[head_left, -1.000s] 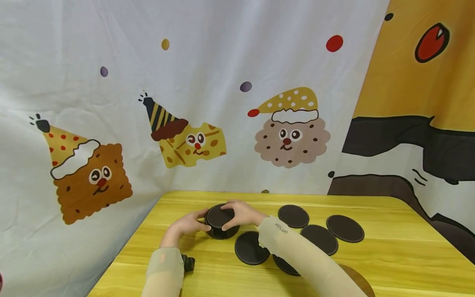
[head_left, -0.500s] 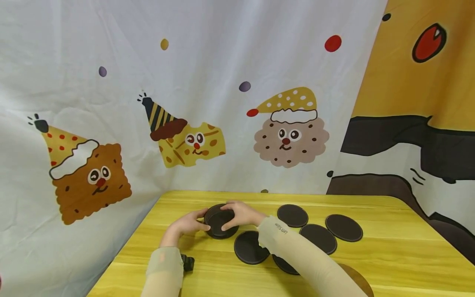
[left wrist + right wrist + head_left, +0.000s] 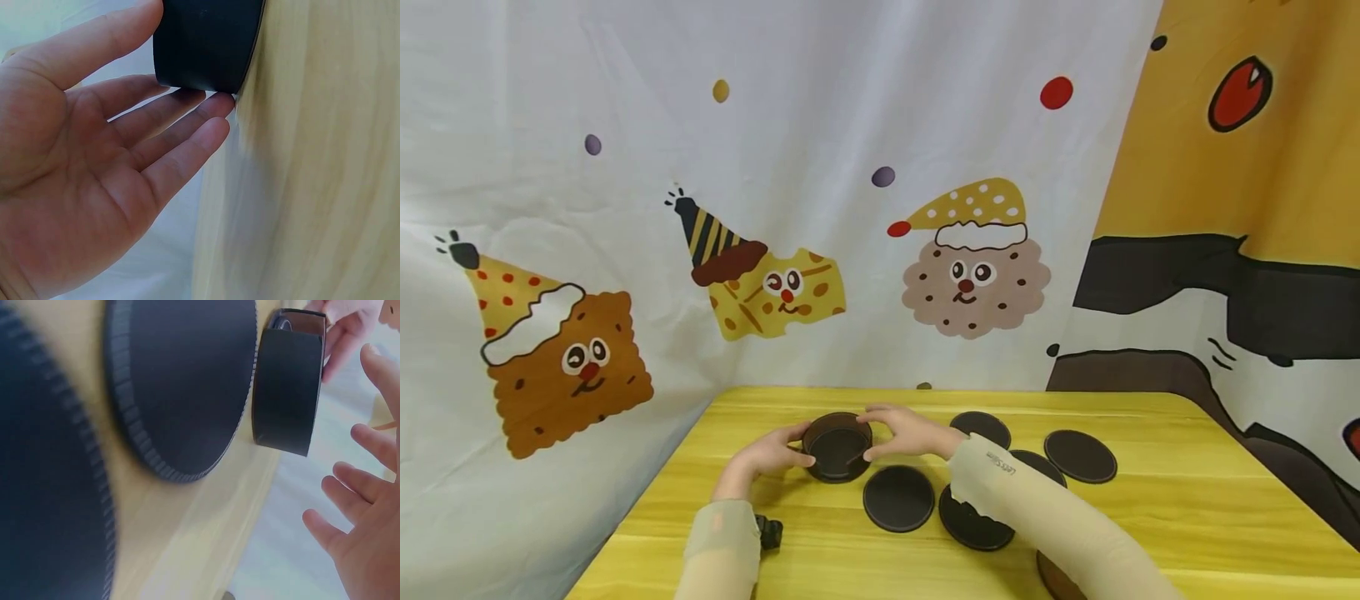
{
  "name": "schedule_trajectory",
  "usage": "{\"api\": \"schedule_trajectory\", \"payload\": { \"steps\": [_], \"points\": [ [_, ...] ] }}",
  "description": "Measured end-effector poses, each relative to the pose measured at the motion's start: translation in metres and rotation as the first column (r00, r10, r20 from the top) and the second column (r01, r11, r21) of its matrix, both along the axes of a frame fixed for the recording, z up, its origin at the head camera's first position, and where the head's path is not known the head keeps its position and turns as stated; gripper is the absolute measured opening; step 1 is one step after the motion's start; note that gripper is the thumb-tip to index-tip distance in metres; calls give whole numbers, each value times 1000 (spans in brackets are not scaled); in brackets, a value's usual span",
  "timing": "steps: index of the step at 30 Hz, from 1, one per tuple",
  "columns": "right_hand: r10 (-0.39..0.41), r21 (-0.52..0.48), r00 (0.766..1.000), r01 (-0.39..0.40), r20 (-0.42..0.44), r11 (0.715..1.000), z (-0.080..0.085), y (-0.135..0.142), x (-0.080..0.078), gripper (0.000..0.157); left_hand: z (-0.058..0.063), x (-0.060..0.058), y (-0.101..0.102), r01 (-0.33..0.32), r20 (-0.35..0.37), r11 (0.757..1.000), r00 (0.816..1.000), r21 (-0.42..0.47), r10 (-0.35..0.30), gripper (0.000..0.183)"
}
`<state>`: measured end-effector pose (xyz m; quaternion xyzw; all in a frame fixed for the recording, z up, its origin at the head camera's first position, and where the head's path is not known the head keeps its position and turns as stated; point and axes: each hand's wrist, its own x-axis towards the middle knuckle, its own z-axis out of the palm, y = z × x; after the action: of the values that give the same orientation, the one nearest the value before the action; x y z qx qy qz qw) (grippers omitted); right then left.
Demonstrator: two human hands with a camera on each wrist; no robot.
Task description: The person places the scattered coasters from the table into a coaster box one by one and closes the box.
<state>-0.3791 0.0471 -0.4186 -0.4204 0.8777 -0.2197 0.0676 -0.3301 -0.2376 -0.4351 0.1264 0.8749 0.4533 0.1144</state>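
Note:
A round black coaster holder with a brown inner wall stands on the table at the left, a dark disc lying down inside it. My left hand holds its left side; in the left wrist view the thumb and fingertips touch the black outer wall. My right hand hovers at the holder's right rim with fingers spread and nothing in them. In the right wrist view, the right hand is apart from the holder.
Dark round coasters lie flat to the right: one coaster beside the holder, others partly under my right sleeve, more at the back right. A brown disc shows at the front. A printed cloth hangs behind the table.
My right hand lowered a coaster into the holder, then let go and drew back to the right, its fingers opening. The left hand stayed at the holder. The head view shifted slightly.

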Motion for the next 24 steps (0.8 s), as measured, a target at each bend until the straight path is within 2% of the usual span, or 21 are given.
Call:
{"api": "schedule_trajectory", "payload": {
  "steps": [5,11,24],
  "points": [
    [31,38,999,-30,-26,999,1,19,19,72,1,2,-1,-2,8,1000,1000,-6,2,75],
    [86,88,994,-92,64,992,-6,37,37,83,2,1,-1,16,10,1000,1000,-18,-15,77],
    [118,161,990,-129,74,979,-32,49,48,96,2,1,1,6,14,1000,1000,-13,-6,76]
  ]
}}
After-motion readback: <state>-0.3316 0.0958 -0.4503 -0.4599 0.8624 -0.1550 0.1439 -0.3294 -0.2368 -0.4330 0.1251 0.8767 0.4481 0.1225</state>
